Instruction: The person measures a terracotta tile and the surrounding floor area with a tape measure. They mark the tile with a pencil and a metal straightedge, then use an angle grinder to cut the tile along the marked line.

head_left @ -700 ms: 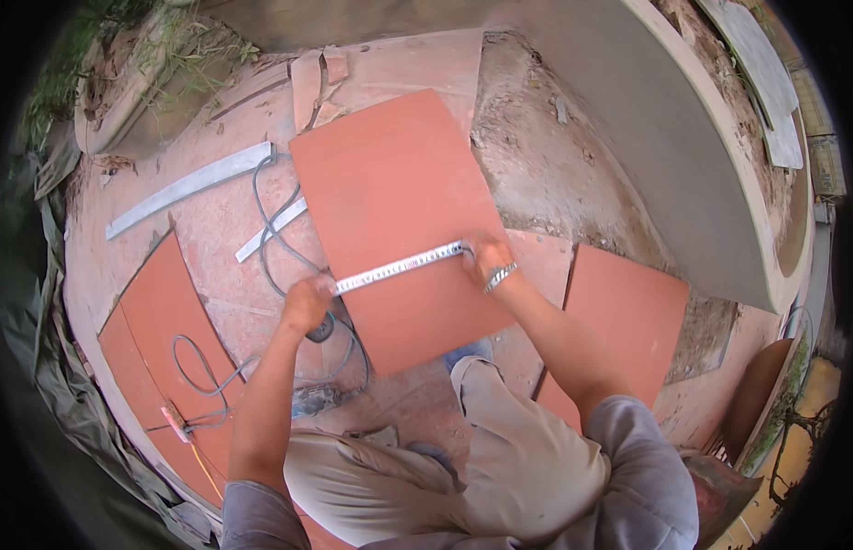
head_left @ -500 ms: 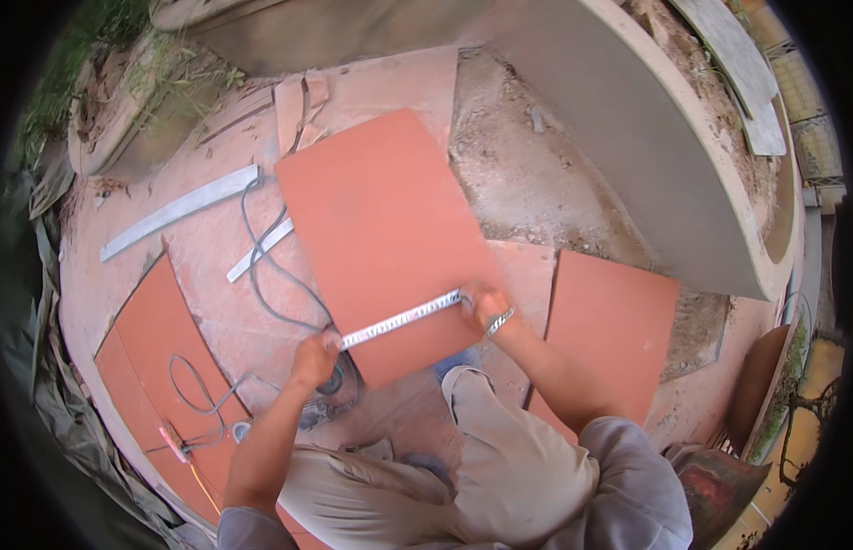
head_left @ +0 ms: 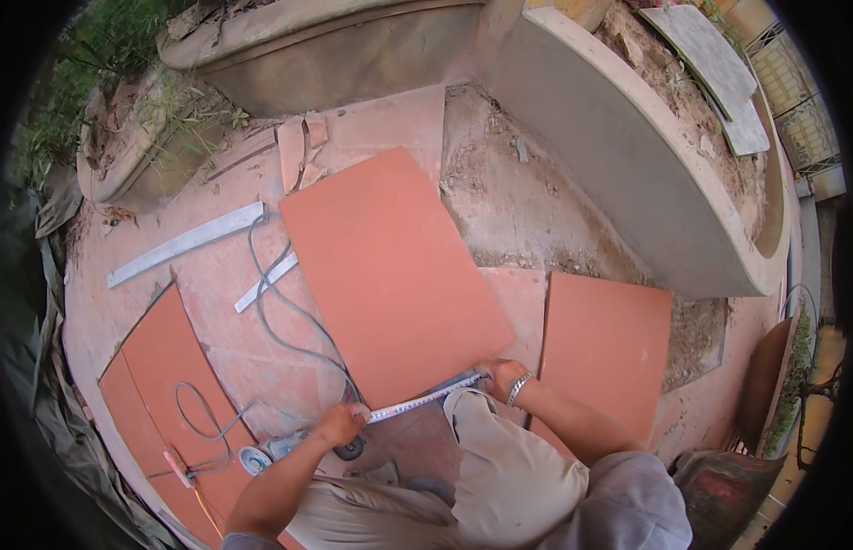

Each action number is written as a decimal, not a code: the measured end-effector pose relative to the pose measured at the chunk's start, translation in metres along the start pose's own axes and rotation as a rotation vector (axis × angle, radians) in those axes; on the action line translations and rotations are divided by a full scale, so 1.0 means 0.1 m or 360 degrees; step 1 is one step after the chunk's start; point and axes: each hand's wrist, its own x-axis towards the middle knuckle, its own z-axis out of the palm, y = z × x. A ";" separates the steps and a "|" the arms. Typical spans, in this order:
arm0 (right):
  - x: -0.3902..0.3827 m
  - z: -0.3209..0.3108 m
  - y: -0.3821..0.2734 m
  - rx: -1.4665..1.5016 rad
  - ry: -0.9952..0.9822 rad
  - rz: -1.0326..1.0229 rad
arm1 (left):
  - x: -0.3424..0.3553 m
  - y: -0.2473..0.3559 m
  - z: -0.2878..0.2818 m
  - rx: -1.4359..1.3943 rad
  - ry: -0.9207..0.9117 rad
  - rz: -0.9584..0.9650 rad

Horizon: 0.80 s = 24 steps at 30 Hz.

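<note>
A white tape measure (head_left: pixel 425 400) is stretched between my two hands along the near edge of a large terracotta-coloured slab (head_left: pixel 394 275). My left hand (head_left: pixel 342 424) grips one end by the slab's near left corner. My right hand (head_left: pixel 502 376), with a metal band on its wrist, pinches the other end by the near right corner. Beside my left forearm lies what looks like an angle grinder (head_left: pixel 282 445) with a round disc, partly hidden by the arm. A grey cable (head_left: pixel 303 323) curves along the slab's left side.
Another terracotta slab (head_left: pixel 605 353) lies to the right, and more slabs (head_left: pixel 174 357) lie at left. A long pale metal strip (head_left: pixel 186 244) and a shorter one (head_left: pixel 266 282) rest on the floor. A curved concrete wall (head_left: pixel 628 147) borders bare rubble (head_left: pixel 518 192) behind.
Both hands have drawn the tape measure toward me, from across the big slab's surface to its near edge. The view has shifted, showing more of the walls behind.
</note>
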 end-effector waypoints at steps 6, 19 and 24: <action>0.15 -0.56 0.22 0.0462 0.0594 0.0264 | -0.01 -0.15 -0.35 -0.0735 -0.0143 -0.0039; 0.66 -0.43 0.23 0.0502 0.0320 0.0626 | -0.05 0.15 -0.42 -0.1247 -0.0057 -0.0090; 0.31 -0.34 -0.38 0.0903 -0.0082 0.0700 | -0.56 -0.21 -0.91 -0.1243 0.0188 -0.0210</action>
